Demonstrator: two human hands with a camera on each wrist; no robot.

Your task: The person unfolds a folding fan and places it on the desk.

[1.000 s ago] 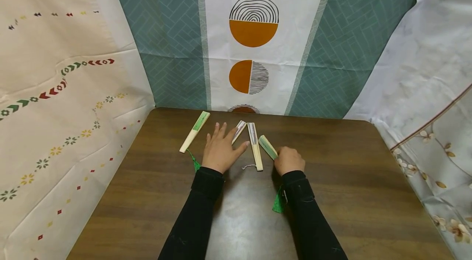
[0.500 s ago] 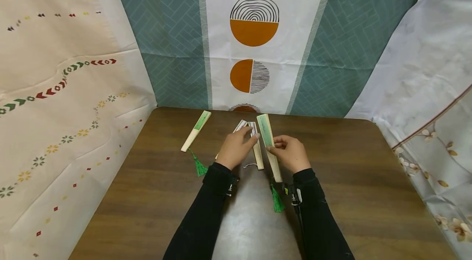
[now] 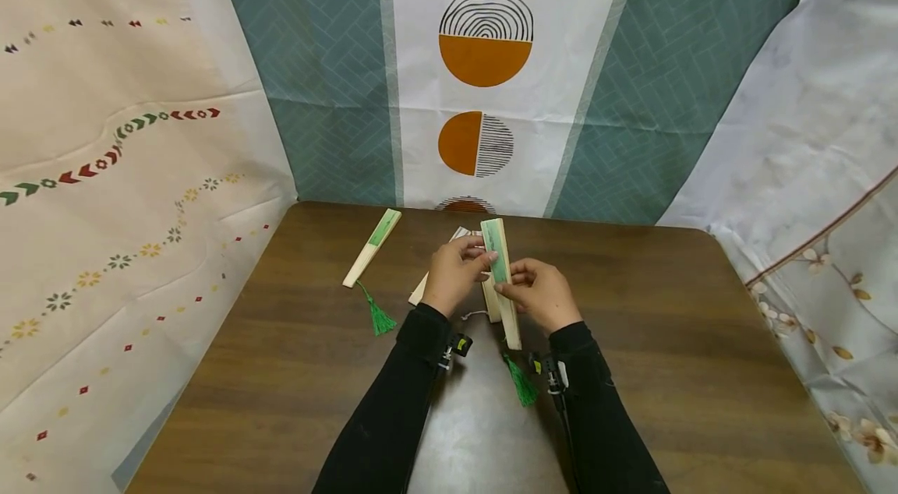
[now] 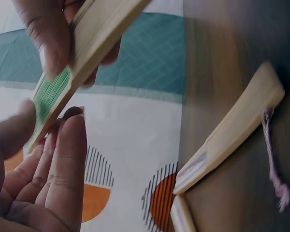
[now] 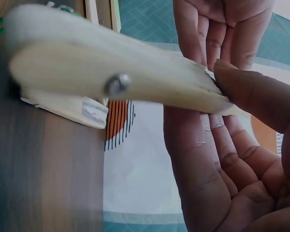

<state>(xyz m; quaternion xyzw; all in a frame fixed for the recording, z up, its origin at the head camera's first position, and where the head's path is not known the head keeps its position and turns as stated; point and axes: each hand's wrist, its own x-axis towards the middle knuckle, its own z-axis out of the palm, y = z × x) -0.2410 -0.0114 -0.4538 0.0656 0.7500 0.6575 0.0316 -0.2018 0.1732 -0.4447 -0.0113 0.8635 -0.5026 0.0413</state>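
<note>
A folded hand fan (image 3: 510, 319) with a green leaf and pale wooden ribs is held raised between both hands, its green tassel (image 3: 520, 381) hanging from the lower end. My left hand (image 3: 450, 272) has thumb and fingers on either side of its upper, green end. My right hand (image 3: 550, 295) pinches the fan around its middle; in the right wrist view the metal pivot (image 5: 118, 84) shows on the near end. Behind the held fan lies another folded fan (image 4: 232, 128) with a pinkish cord (image 4: 274, 169). A further folded fan (image 3: 418, 292) is partly covered by my left hand.
At the table's far left lies a folded green fan (image 3: 372, 248) with a green tassel (image 3: 380, 316). The brown wooden table (image 3: 673, 369) ends at a patterned cloth (image 3: 337, 89) behind, with more cloth hanging at both sides.
My right hand has picked up the green fan, raised it and brought it left. My left hand, earlier spread over the fans, has come right and taken the fan's upper end.
</note>
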